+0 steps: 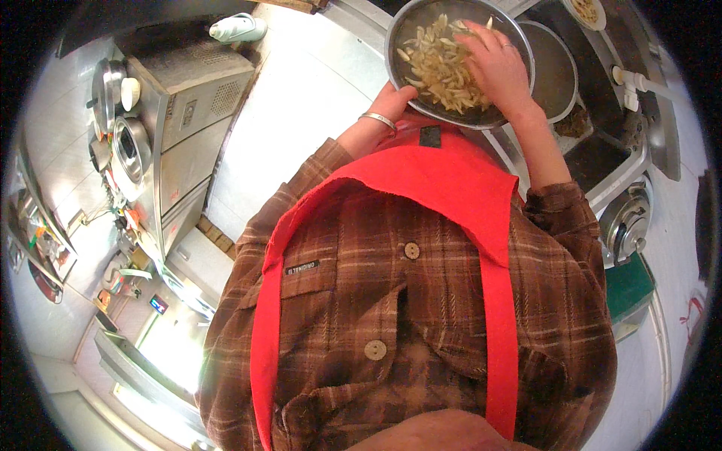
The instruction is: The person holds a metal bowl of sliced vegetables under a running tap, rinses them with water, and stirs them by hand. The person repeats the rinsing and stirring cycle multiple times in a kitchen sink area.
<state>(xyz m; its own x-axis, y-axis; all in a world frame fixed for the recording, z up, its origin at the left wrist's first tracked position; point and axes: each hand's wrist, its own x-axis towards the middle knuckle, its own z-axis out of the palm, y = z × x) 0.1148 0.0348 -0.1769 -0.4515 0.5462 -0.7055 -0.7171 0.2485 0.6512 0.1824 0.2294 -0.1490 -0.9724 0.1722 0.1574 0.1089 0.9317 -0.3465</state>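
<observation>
A round stainless-steel bowl (pixel 390 53) with many pale, sliced food pieces (pixel 437 70) in it is at the top of the view. My left hand (pixel 393 102), with a metal bangle at the wrist, grips the bowl's near left rim, its thumb over the edge. Inside the bowl, my right hand (pixel 493 65) lies palm down with fingers apart on the right part of the pieces. It wears a ring. What its fingertips touch underneath is hidden. A second round vessel (pixel 571 84) shows partly behind the bowl, in the sink area.
To the right are a metal sink (pixel 640 163), a white pipe fitting (pixel 634 84), a small dish of food (pixel 602 14) and a lidded metal pot (pixel 626 225). At left, a steel cabinet (pixel 194 124) carries metal pans; a pale green jug (pixel 240 28) stands beyond it.
</observation>
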